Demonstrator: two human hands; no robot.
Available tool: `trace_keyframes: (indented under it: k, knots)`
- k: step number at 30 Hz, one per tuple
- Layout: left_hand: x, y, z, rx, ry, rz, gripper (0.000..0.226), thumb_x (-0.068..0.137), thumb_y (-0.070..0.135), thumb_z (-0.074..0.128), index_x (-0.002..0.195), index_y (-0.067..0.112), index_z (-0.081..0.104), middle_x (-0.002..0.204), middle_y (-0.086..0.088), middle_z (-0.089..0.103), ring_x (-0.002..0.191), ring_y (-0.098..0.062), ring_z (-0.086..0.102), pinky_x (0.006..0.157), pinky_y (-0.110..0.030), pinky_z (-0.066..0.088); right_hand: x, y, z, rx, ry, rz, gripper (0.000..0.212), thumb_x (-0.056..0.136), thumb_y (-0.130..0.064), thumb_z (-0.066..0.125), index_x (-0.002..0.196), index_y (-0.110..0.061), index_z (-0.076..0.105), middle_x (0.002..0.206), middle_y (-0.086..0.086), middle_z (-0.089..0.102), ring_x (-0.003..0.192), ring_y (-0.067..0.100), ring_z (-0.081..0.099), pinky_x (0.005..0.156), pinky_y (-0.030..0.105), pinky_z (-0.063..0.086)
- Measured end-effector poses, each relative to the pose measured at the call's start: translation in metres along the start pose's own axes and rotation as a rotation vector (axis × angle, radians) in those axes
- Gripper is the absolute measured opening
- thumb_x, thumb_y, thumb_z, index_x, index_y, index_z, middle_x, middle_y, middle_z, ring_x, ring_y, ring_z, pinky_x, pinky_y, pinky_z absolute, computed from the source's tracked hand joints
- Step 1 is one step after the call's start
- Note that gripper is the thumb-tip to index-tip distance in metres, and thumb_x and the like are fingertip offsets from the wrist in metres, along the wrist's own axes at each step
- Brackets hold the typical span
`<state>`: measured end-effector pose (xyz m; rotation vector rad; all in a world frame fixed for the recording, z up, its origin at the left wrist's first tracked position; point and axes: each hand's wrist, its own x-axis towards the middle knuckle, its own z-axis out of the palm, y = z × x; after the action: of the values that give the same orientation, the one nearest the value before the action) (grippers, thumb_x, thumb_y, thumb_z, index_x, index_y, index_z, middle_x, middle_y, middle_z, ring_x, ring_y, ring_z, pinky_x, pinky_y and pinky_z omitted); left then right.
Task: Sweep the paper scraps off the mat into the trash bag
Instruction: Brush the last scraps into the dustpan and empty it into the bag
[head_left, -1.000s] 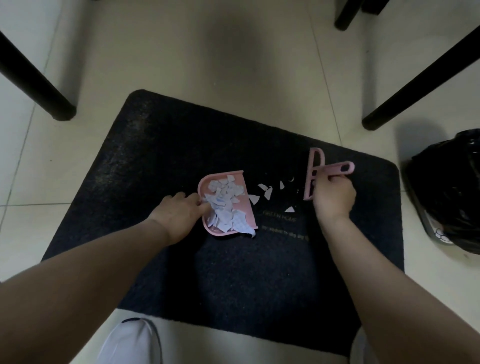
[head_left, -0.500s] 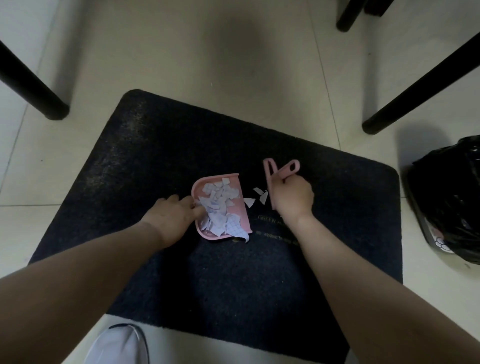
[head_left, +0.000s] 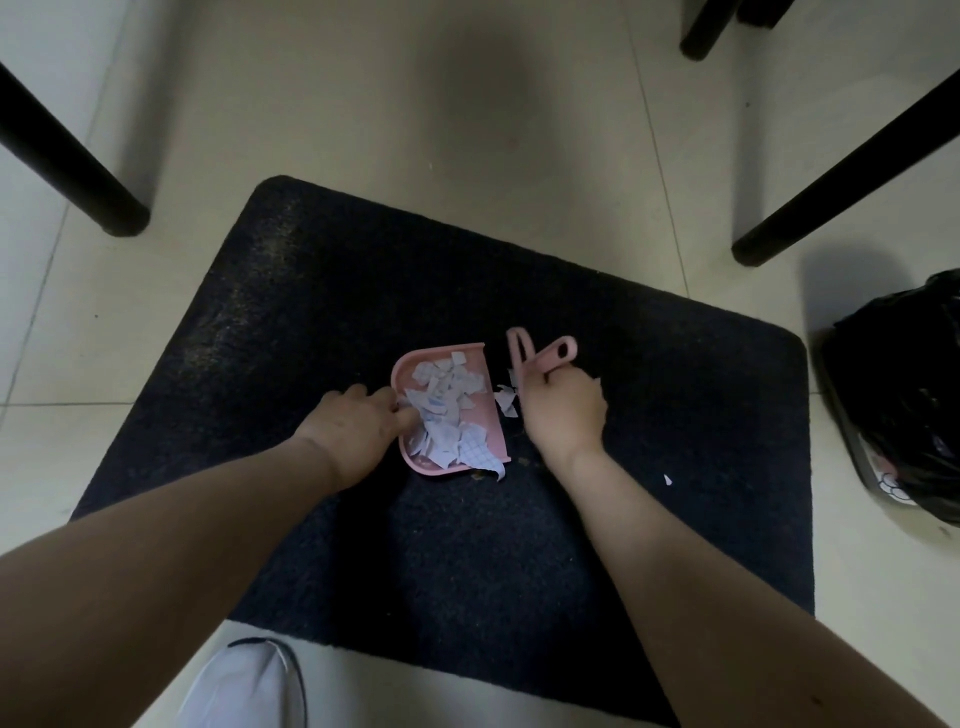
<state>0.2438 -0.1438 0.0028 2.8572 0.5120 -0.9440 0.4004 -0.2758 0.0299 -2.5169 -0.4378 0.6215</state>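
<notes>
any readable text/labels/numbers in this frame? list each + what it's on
Nothing can be read here.
Mat: faint specks below the brush, beside the right hand; too blurred to tell whether they are print.
Paper scraps in the dustpan: grid lines and blue marks, no legible characters.
Trash bag: a white pattern on the bin under it, no letters made out.

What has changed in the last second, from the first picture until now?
The right hand, gripping the pink brush, moved left across the mat until it is close to the dustpan mouth, pushing the loose scraps together against its edge. One small scrap lies behind, right of the wrist. The left hand kept holding the dustpan, which barely shifted. The trash bag stayed put.
</notes>
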Motion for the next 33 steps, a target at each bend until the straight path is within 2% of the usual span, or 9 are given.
trace_keyframes:
  k: [2, 4, 8, 13, 19, 23, 27, 29, 33]
  knots:
    - [0.000, 0.000, 0.000, -0.001, 0.001, 0.003, 0.045, 0.094, 0.020, 0.042, 0.136, 0.033, 0.032, 0.135, -0.004, 0.040, 0.109, -0.027, 0.048, 0.089, -0.040, 0.045, -0.006, -0.001, 0.002, 0.079, -0.050, -0.017, 0.039, 0.098, -0.031, 0.043, 0.077, -0.006, 0.064, 0.068, 0.001, 0.059, 0.065, 0.019, 0.057, 0.051, 0.027, 0.032]
    - [0.000, 0.000, 0.001, -0.008, -0.002, 0.006, 0.045, 0.095, 0.021, 0.042, 0.137, 0.034, 0.032, 0.136, -0.004, 0.039, 0.110, -0.027, 0.048, 0.089, -0.039, 0.045, -0.008, -0.002, -0.005, 0.169, -0.044, -0.004, 0.037, 0.097, -0.029, 0.046, 0.075, -0.005, 0.064, 0.070, 0.003, 0.061, 0.066, 0.020, 0.058, 0.055, 0.027, 0.042]
    - [-0.001, -0.001, 0.000, -0.008, 0.000, 0.011, 0.047, 0.094, 0.019, 0.042, 0.137, 0.033, 0.030, 0.136, -0.004, 0.038, 0.111, -0.027, 0.048, 0.089, -0.039, 0.044, 0.000, 0.000, -0.025, 0.224, 0.100, 0.020, 0.039, 0.097, -0.029, 0.046, 0.070, -0.007, 0.064, 0.071, 0.007, 0.064, 0.066, 0.022, 0.061, 0.064, 0.035, 0.049]
    - [-0.005, -0.004, -0.002, -0.019, 0.021, 0.024, 0.046, 0.093, 0.018, 0.043, 0.135, 0.034, 0.033, 0.132, -0.003, 0.040, 0.109, -0.025, 0.047, 0.089, -0.038, 0.044, 0.009, 0.009, -0.019, 0.107, 0.163, 0.064, 0.040, 0.098, -0.031, 0.042, 0.067, -0.011, 0.057, 0.063, 0.000, 0.056, 0.058, 0.017, 0.055, 0.049, 0.025, 0.035]
    - [-0.009, -0.011, 0.001, -0.018, 0.014, 0.007, 0.045, 0.094, 0.021, 0.042, 0.136, 0.034, 0.032, 0.133, -0.003, 0.039, 0.107, -0.025, 0.047, 0.087, -0.037, 0.042, -0.008, 0.001, 0.009, 0.042, 0.087, 0.019, 0.040, 0.099, -0.035, 0.039, 0.070, -0.014, 0.055, 0.067, -0.002, 0.055, 0.059, 0.014, 0.052, 0.048, 0.022, 0.029]
    - [-0.009, -0.010, 0.000, -0.020, 0.005, 0.005, 0.045, 0.094, 0.021, 0.042, 0.137, 0.034, 0.032, 0.134, -0.003, 0.039, 0.109, -0.025, 0.047, 0.089, -0.037, 0.042, -0.017, -0.001, 0.012, 0.049, -0.011, -0.026, 0.042, 0.097, -0.029, 0.045, 0.057, -0.017, 0.045, 0.059, -0.006, 0.047, 0.051, 0.008, 0.044, 0.046, 0.022, 0.024]
    - [-0.008, -0.010, 0.000, 0.001, -0.003, 0.000, 0.044, 0.095, 0.022, 0.042, 0.137, 0.032, 0.032, 0.134, -0.004, 0.039, 0.110, -0.026, 0.047, 0.089, -0.038, 0.043, -0.022, 0.000, 0.000, 0.277, -0.059, 0.028, 0.037, 0.096, -0.026, 0.049, 0.063, -0.010, 0.058, 0.063, 0.000, 0.057, 0.056, 0.013, 0.053, 0.049, 0.026, 0.040]
    - [-0.008, -0.009, 0.000, 0.002, -0.012, -0.001, 0.044, 0.095, 0.021, 0.042, 0.137, 0.032, 0.032, 0.135, -0.004, 0.039, 0.111, -0.027, 0.047, 0.089, -0.038, 0.043, -0.020, -0.002, -0.007, 0.330, -0.011, 0.049, 0.035, 0.095, -0.025, 0.051, 0.072, -0.004, 0.065, 0.072, 0.007, 0.065, 0.064, 0.018, 0.061, 0.059, 0.030, 0.049]
    - [-0.009, -0.010, 0.000, -0.002, -0.015, 0.000, 0.046, 0.094, 0.019, 0.042, 0.137, 0.031, 0.032, 0.134, -0.004, 0.039, 0.109, -0.027, 0.047, 0.088, -0.039, 0.044, -0.011, 0.000, -0.022, 0.343, 0.083, 0.076, 0.037, 0.095, -0.025, 0.051, 0.076, 0.001, 0.067, 0.075, 0.010, 0.067, 0.069, 0.023, 0.063, 0.064, 0.032, 0.051]
